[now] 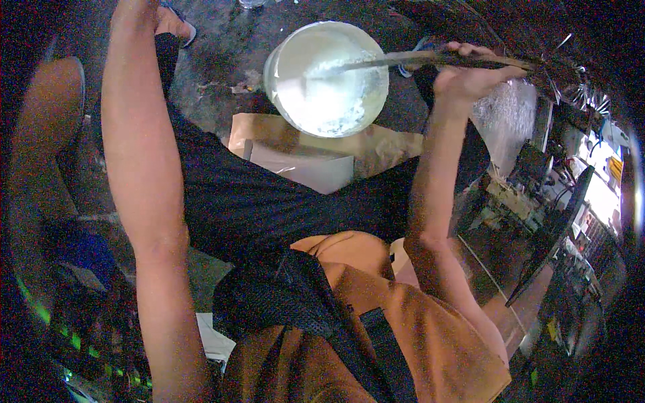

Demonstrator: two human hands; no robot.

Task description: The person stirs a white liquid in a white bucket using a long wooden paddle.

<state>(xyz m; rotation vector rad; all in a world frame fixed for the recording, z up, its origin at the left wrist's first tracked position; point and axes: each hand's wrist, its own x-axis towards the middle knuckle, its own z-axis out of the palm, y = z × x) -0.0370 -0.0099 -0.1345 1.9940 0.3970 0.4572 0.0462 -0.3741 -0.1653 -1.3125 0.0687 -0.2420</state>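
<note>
A white bucket stands on the floor in front of me, with white powdery or pasty stuff inside, brightly lit. My right hand is closed around a long wooden stick at the upper right. The stick's far end reaches over the rim into the bucket and touches or sits just above the white stuff; I cannot tell which. My left forearm runs up past the bucket's left side and leaves the picture at the top, so the left hand is out of sight.
A brown cardboard piece lies between my legs near the bucket. A foot in a sandal is at the upper left. To the right stands a cluttered bench with many small items, and a dark panel leans there.
</note>
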